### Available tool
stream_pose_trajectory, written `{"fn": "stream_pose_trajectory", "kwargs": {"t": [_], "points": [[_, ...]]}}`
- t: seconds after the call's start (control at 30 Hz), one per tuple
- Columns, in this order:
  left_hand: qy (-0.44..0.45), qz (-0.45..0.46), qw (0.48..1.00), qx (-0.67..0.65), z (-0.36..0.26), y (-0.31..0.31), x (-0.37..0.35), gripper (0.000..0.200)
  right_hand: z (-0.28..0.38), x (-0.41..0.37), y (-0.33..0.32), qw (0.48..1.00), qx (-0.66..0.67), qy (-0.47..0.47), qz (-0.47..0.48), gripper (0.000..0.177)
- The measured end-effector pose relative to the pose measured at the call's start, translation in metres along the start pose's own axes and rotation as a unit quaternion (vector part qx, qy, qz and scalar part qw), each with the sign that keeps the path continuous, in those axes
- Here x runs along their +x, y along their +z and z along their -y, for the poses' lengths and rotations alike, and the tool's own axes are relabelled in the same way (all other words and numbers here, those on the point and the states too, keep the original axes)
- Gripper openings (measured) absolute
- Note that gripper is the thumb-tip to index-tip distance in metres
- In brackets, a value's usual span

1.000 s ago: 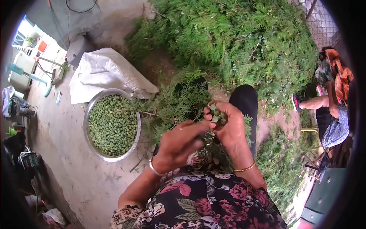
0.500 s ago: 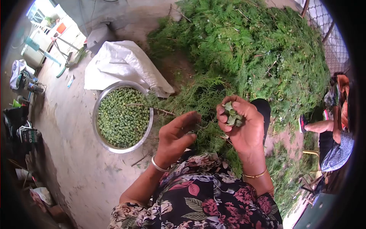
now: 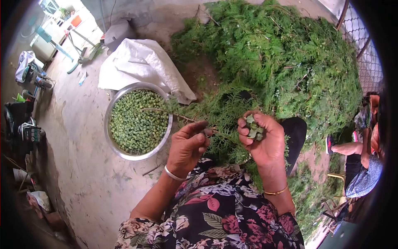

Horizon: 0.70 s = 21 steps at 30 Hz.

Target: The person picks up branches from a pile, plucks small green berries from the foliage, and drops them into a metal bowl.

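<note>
Green cones (image 3: 254, 128) are cupped in my right hand (image 3: 267, 139), its fingers curled round them. To their left, my left hand (image 3: 188, 145) has thumb and fingertips pinched together near a thin brown stem; whether it grips the stem is unclear. A leafy green branch (image 3: 224, 112) lies behind and between my hands, its stem reaching left over the rim of a metal basin. That basin (image 3: 108, 139) stands on the floor to my left, filled with small green cones (image 3: 139, 120).
A white sack (image 3: 141, 62) lies behind the basin. A large heap of green branches (image 3: 282, 62) rises ahead and to the right. Another person's leg (image 3: 346, 148) shows at the far right. A fan (image 3: 58, 47) stands at the upper left.
My left hand has closed from spread fingers into a pinch. My right hand still holds the cones. The whole view has shifted slightly, with the basin now farther right and higher.
</note>
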<state>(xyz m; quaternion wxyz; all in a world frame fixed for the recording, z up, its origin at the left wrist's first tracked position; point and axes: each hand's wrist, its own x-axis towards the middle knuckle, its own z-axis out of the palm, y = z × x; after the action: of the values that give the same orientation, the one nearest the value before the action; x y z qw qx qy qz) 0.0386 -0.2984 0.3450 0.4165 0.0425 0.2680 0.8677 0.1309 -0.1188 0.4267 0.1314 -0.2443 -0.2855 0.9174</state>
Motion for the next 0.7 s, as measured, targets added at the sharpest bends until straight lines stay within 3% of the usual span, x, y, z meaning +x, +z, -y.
{"fn": "stream_pose_trajectory", "kwargs": {"t": [0.07, 0.13, 0.2, 0.23, 0.27, 0.3, 0.33, 0.37, 0.4, 0.47, 0.53, 0.57, 0.6, 0.67, 0.7], "points": [[-0.027, -0.036, 0.977, 0.206, -0.004, 0.011, -0.004, 0.034, -0.001, -0.002, 0.001, 1.0, -0.006, -0.006, -0.003, 0.019], [0.011, -0.058, 0.971, 0.231, 0.003, 0.025, -0.006, 0.03, -0.004, -0.006, 0.005, 1.0, -0.012, -0.013, -0.005, 0.018], [0.058, -0.088, 0.961, 0.257, 0.01, 0.038, -0.005, 0.029, -0.012, -0.013, 0.014, 0.983, -0.143, -0.117, 0.003, 0.015], [-0.023, -0.083, 0.995, 0.043, 0.011, 0.043, -0.003, 0.033, -0.019, -0.016, 0.015, 0.957, -0.231, -0.175, 0.021, 0.015], [-0.098, -0.07, 0.977, -0.175, 0.013, 0.047, -0.001, 0.038, -0.025, -0.017, 0.017, 0.958, -0.23, -0.169, 0.032, 0.015], [-0.132, -0.029, 0.963, -0.234, 0.017, 0.05, 0.002, 0.036, -0.03, -0.017, 0.02, 0.851, -0.419, -0.308, 0.077, 0.017], [-0.166, 0.014, 0.942, -0.291, 0.021, 0.051, 0.005, 0.034, -0.035, -0.018, 0.022, 0.684, -0.577, -0.431, 0.116, 0.019], [-0.196, 0.014, 0.925, -0.324, 0.025, 0.044, 0.003, 0.028, -0.046, -0.01, 0.009, 0.61, -0.625, -0.472, 0.12, 0.025], [-0.23, 0.002, 0.898, -0.374, 0.027, 0.046, 0.003, 0.026, -0.048, -0.009, 0.007, 0.612, -0.621, -0.472, 0.127, 0.025], [-0.245, -0.002, 0.9, -0.36, 0.028, 0.045, 0.004, 0.022, -0.053, -0.006, 0.006, 0.557, -0.632, -0.513, 0.165, 0.027], [-0.209, 0.023, 0.894, -0.396, 0.038, 0.031, 0.004, 0.022, -0.054, -0.006, 0.009, 0.568, -0.626, -0.506, 0.172, 0.026], [-0.181, 0.052, 0.883, -0.43, 0.042, 0.026, 0.003, 0.022, -0.054, -0.003, 0.007, 0.545, -0.635, -0.518, 0.177, 0.025], [-0.177, 0.05, 0.884, -0.43, 0.045, 0.023, 0.002, 0.022, -0.055, -0.001, 0.004, 0.521, -0.644, -0.531, 0.181, 0.025], [-0.168, 0.007, 0.873, -0.459, 0.046, 0.019, 0.001, 0.019, -0.058, 0.002, -0.001, 0.537, -0.64, -0.52, 0.177, 0.026], [-0.174, 0.022, 0.862, -0.475, 0.042, 0.023, -0.001, 0.02, -0.057, 0.003, -0.001, 0.517, -0.65, -0.525, 0.187, 0.028]]}}
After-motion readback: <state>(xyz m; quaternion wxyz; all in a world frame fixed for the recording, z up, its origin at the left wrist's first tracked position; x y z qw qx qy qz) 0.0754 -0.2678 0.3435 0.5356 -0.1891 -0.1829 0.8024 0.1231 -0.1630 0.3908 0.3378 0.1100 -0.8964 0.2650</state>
